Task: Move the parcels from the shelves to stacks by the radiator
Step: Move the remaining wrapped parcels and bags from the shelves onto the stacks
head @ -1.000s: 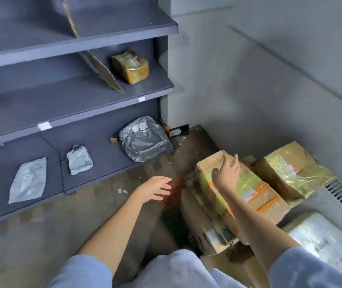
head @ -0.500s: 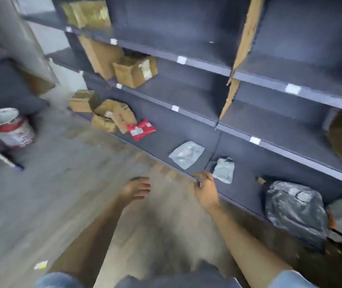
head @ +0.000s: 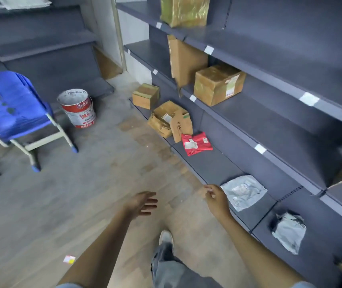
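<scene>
- Both hands empty: left hand [head: 140, 203] out over the floor, fingers loosely spread; right hand [head: 215, 197] at the bottom shelf [head: 211, 165] lip, fingers loosely curled, pinching nothing.
- Nearest parcel = flat grey poly mailer [head: 242, 191], lying on that shelf just right of the right fingertips, not touching.
- Long axis runs diagonally back into the shelf.
- Right hand much nearer than left; I'd guess a short sideways reach gets it.
- Radiator not in view.

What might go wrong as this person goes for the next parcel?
The crumpled box on the bottom shelf is torn and may spill when lifted. The flat grey mailer beside the right hand looks thin and could be hard to pinch up. The bucket stands on the walkway, a possible trip hazard.
</scene>
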Demonstrator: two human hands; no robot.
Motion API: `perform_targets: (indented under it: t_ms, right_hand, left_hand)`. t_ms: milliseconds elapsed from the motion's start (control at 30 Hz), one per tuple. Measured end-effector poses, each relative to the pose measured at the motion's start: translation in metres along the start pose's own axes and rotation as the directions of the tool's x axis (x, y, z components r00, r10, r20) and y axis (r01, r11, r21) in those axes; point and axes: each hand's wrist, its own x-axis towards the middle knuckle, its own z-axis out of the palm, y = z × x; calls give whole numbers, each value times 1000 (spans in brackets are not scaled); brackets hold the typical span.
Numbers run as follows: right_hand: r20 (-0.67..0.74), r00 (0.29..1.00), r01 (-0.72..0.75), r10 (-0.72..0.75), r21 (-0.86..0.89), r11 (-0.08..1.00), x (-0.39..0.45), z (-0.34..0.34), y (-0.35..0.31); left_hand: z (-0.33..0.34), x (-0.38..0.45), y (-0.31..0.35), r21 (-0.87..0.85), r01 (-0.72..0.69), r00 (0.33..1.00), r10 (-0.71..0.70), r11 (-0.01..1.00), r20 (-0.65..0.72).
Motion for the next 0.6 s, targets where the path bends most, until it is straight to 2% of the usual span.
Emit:
perform_targets:
  t_ms: [133,233,333,433,600]
  right_hand:
    - [-27,994,-109,110,32,994,82,7,-31]
    - [-27,988,-149,149,-7,989,131,9,-57]
    - [-10,988,-152,152,-23,988,171,13,-80]
    - [-35,989,-146,145,-33,989,210,14,-95]
    - [-131,973,-195,192,-11,981,274,9,-112]
  left_hand:
    - [-44,38,70,5,-45,998,45,999,-48]
    - [-79,66,103,-89,-46,992,35,995,-124]
    - [-99,96,134,-187,-19,990,-7,982,-138]
    - [-100,132,174,-211,-3,994,-20,977,-107]
    - [-92,197,245,-174,18,999,-13,985,31]
